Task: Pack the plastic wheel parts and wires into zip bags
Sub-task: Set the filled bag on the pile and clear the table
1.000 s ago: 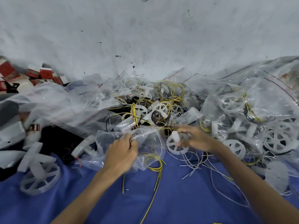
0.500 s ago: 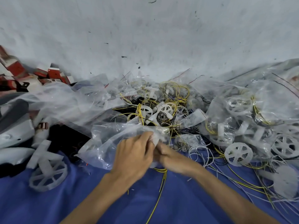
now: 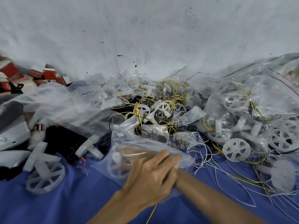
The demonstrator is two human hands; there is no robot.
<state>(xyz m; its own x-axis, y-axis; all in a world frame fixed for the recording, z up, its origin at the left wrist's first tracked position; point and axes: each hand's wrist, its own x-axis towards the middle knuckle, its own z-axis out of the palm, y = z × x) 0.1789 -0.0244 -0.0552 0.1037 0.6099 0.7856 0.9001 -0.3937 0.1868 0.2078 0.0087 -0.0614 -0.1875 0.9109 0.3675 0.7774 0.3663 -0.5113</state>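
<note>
My left hand point(image 3: 150, 177) grips the mouth of a clear zip bag point(image 3: 126, 139) lying on the blue cloth point(image 3: 64, 206). My right forearm enters the bag from the right, and my right hand point(image 3: 135, 153) shows dimly through the plastic, deep inside. A white plastic wheel point(image 3: 117, 168) lies in the bag below that hand; whether the fingers still hold it is unclear. A yellow wire point(image 3: 151, 214) trails out under my left hand. More loose wheels point(image 3: 236, 149) and tangled yellow, black and white wires point(image 3: 161, 101) are heaped behind the bag.
Filled clear bags of wheels point(image 3: 242, 110) pile up at the right. Loose white and yellow wires point(image 3: 226, 173) spread over the cloth there. Two wheel-and-axle parts point(image 3: 45, 177) lie at the left, with red-and-white boxes point(image 3: 40, 75) by the wall.
My right hand carried a white wheel from the pile to the bag and pushed inside it. My left hand stayed on the bag's mouth and shifted right.
</note>
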